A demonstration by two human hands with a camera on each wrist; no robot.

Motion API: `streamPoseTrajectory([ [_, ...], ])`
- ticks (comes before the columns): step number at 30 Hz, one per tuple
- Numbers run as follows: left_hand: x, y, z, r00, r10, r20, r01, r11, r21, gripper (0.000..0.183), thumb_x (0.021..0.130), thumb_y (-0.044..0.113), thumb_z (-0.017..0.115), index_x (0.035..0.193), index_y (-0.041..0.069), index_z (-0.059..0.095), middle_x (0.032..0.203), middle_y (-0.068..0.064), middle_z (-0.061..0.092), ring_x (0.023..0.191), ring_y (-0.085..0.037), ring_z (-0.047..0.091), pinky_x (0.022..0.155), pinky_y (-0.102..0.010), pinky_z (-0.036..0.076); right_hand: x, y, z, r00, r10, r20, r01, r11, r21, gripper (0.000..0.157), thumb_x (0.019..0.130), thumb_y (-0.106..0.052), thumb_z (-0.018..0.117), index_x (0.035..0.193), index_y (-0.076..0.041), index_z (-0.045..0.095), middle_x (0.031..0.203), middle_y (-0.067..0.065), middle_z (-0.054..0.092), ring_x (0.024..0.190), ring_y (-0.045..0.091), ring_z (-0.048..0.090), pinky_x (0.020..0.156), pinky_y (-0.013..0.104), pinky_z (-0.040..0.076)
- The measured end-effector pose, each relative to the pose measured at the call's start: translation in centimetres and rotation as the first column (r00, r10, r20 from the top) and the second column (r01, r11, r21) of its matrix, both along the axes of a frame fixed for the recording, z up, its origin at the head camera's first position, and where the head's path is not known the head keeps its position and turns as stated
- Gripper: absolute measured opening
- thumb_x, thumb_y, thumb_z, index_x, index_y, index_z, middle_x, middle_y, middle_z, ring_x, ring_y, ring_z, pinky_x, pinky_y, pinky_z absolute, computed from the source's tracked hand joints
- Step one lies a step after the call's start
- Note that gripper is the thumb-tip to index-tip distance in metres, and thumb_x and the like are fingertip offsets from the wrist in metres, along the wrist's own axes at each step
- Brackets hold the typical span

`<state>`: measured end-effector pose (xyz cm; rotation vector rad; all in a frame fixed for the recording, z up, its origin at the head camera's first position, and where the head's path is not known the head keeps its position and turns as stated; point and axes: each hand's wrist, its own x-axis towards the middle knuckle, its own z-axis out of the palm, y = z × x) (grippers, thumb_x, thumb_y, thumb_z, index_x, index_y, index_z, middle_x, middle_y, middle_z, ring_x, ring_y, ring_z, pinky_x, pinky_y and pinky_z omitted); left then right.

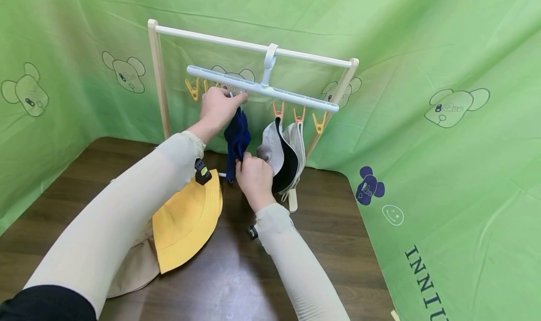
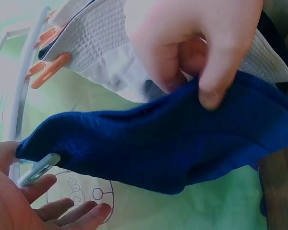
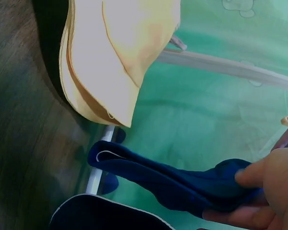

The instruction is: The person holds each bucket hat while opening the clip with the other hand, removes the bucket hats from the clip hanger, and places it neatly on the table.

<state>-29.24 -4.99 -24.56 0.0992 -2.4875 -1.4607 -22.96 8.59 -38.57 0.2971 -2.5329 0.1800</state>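
Note:
A dark blue fabric hat (image 1: 237, 135) hangs folded below the pale blue hanger bar (image 1: 262, 87). At its upper corner my left hand (image 1: 217, 105) has thumb and index finger around a pale blue clip (image 2: 38, 170), the other fingers spread loosely. The clip's tip overlaps the hat corner in the left wrist view. Lower down, my right hand (image 1: 255, 177) pinches the hat's edge between thumb and fingers. Beside it hangs a light grey hat (image 1: 270, 144) with black lining, gripped by orange clips (image 1: 299, 115).
A wooden rack with a white rail (image 1: 211, 36) carries the hanger. Yellow clips (image 1: 319, 122) dangle near the bar's ends. A yellow bucket hat (image 1: 190, 222) and a beige hat (image 1: 137, 264) lie on the dark wooden table (image 1: 329, 246), front left. Green printed cloth (image 1: 422, 58) surrounds the table.

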Motion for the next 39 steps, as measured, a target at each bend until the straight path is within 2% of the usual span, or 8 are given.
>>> streamPoseTrajectory([
  [4, 0.1, 0.1, 0.0, 1.000, 0.003, -0.001, -0.003, 1.000, 0.006, 0.059, 0.089, 0.059, 0.071, 0.058, 0.013, 0.049, 0.055, 0.005, 0.032, 0.055, -0.016, 0.036, 0.049, -0.027, 0.026, 0.0, -0.1, 0.2, 1.000, 0.016, 0.016, -0.016, 1.000, -0.008, 0.035, 0.099, -0.044, 0.066, 0.087, -0.011, 0.066, 0.066, 0.007, 0.066, 0.059, 0.027, 0.066, 0.047, 0.043, 0.050],
  [10, 0.2, 0.3, 0.0, 1.000, -0.005, -0.008, 0.005, 1.000, 0.007, 0.061, 0.091, 0.058, 0.070, 0.057, 0.013, 0.046, 0.053, 0.006, 0.028, 0.050, -0.015, 0.031, 0.046, -0.026, 0.023, 0.0, -0.5, 0.3, 0.999, 0.037, -0.024, -0.037, 0.999, 0.021, 0.048, 0.091, -0.057, 0.072, 0.091, -0.010, 0.067, 0.059, 0.005, 0.062, 0.051, 0.024, 0.062, 0.042, 0.040, 0.048],
  [13, 0.1, 0.4, 0.0, 1.000, -0.007, -0.011, 0.007, 1.000, -0.001, 0.060, 0.091, 0.057, 0.070, 0.057, 0.013, 0.045, 0.052, 0.006, 0.027, 0.049, -0.015, 0.030, 0.046, -0.026, 0.023, -0.2, -0.6, 0.4, 0.999, 0.036, -0.034, -0.034, 0.999, 0.037, 0.043, 0.093, -0.053, 0.072, 0.092, -0.010, 0.068, 0.061, 0.006, 0.064, 0.053, 0.025, 0.064, 0.043, 0.041, 0.049],
  [18, -0.1, 0.4, -0.2, 1.000, -0.015, -0.019, 0.015, 1.000, -0.006, 0.057, 0.092, 0.055, 0.069, 0.059, 0.014, 0.045, 0.053, 0.006, 0.028, 0.050, -0.015, 0.032, 0.046, -0.027, 0.026, -0.2, -0.5, 0.6, 0.999, 0.017, -0.038, -0.014, 0.997, 0.071, 0.024, 0.098, -0.033, 0.069, 0.087, -0.011, 0.069, 0.067, 0.009, 0.070, 0.059, 0.028, 0.068, 0.048, 0.042, 0.053],
  [22, -0.1, 0.4, -0.3, 1.000, -0.017, -0.026, 0.017, 1.000, 0.005, 0.058, 0.092, 0.054, 0.070, 0.060, 0.014, 0.044, 0.054, 0.005, 0.028, 0.050, -0.016, 0.031, 0.047, -0.028, 0.026, -0.2, -0.2, 0.5, 0.999, 0.022, -0.047, -0.019, 0.997, 0.074, 0.020, 0.097, -0.025, 0.069, 0.081, -0.012, 0.069, 0.066, 0.009, 0.070, 0.058, 0.028, 0.068, 0.048, 0.041, 0.053],
  [29, 0.0, 0.4, -0.3, 0.999, -0.022, -0.043, 0.021, 1.000, -0.022, 0.058, 0.093, 0.052, 0.069, 0.059, 0.013, 0.043, 0.052, 0.006, 0.028, 0.050, -0.015, 0.031, 0.047, -0.027, 0.025, -0.3, 0.5, 0.1, 0.995, 0.045, -0.089, -0.043, 0.999, 0.033, 0.018, 0.094, -0.018, 0.069, 0.077, -0.012, 0.068, 0.065, 0.007, 0.069, 0.055, 0.029, 0.066, 0.047, 0.043, 0.051],
  [39, 0.2, 0.5, -0.2, 0.998, -0.039, -0.042, 0.037, 0.999, -0.038, 0.058, 0.096, 0.052, 0.066, 0.059, 0.013, 0.041, 0.051, 0.006, 0.028, 0.047, -0.014, 0.030, 0.045, -0.026, 0.024, -0.4, 1.0, -0.1, 0.993, 0.075, -0.096, -0.076, 0.997, -0.013, 0.014, 0.095, -0.016, 0.067, 0.082, -0.013, 0.072, 0.062, 0.007, 0.067, 0.054, 0.027, 0.065, 0.046, 0.042, 0.050],
])
